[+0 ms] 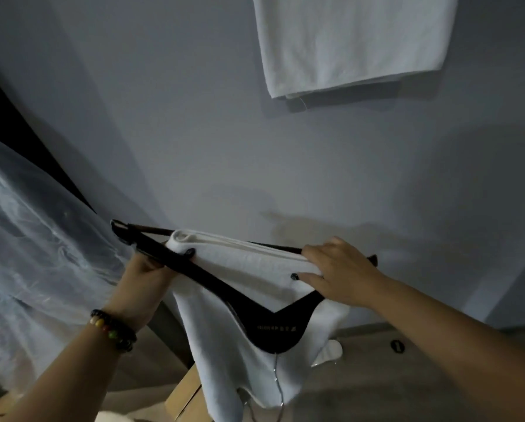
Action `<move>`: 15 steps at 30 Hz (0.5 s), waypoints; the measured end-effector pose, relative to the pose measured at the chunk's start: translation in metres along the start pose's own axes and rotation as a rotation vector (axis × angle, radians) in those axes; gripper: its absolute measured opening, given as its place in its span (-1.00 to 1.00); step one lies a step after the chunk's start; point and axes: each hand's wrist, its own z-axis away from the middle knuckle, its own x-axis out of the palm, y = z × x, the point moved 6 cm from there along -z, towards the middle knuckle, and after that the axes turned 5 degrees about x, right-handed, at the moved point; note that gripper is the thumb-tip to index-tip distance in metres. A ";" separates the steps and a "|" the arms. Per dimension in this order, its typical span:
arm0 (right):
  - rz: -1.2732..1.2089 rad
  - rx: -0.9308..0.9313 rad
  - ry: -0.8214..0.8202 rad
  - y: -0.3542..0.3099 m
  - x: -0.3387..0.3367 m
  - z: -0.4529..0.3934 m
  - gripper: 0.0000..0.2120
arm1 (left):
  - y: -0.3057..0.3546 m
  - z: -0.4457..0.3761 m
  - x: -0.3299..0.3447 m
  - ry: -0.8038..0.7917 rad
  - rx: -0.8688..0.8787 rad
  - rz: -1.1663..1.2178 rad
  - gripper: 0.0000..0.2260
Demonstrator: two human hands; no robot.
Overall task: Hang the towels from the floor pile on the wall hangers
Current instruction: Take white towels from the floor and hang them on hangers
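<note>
Towels in view number two, both white. One towel (pixel 255 315) is draped over the bar of a single dark hanger (pixel 273 327), held in mid-air near the middle of the view; its folded edge lies along the bar and its loose end hangs down toward 6 o'clock. The other, a hung towel (pixel 352 41), is flat against the grey wall (pixel 194 117) at about 1 o'clock, its top cut off by the frame.

Two hands work the hanger. The left hand (pixel 151 269), coming in from 7 o'clock, is curled round the hanger's left arm with its thumb pressed on the towel's edge; one beaded bracelet (pixel 113 330) circles that wrist. The right hand (pixel 343 272), coming in from 4 o'clock, pinches the towel's folded edge at the right end of the bar, fingers over the top and thumb on the near face of the cloth. The hanger is tipped toward the camera, its peak pointing to 6 o'clock, where a thin metal hook (pixel 278 382) trails downward in front of the towel.

At 9 o'clock hangs one sheer curtain (pixel 26 239), just beside the hanger's left tip. At 5 o'clock one small dark object (pixel 397 346) lies on the floor (pixel 377 376), too small to tell what it is. One cardboard box (pixel 185 400) shows at 6 o'clock, partly behind the towel.
</note>
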 end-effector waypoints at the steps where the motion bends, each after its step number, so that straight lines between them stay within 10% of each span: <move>1: 0.071 -0.037 0.068 -0.001 -0.001 -0.002 -0.69 | -0.006 0.002 -0.004 0.032 -0.009 0.023 -0.65; 9: 0.215 -0.140 0.381 0.002 -0.011 -0.016 -0.55 | -0.049 0.010 -0.025 0.142 -0.050 0.095 -0.39; 15: 0.035 -0.077 0.334 0.002 -0.021 -0.023 -0.44 | -0.059 0.020 -0.020 0.235 -0.015 0.061 -0.65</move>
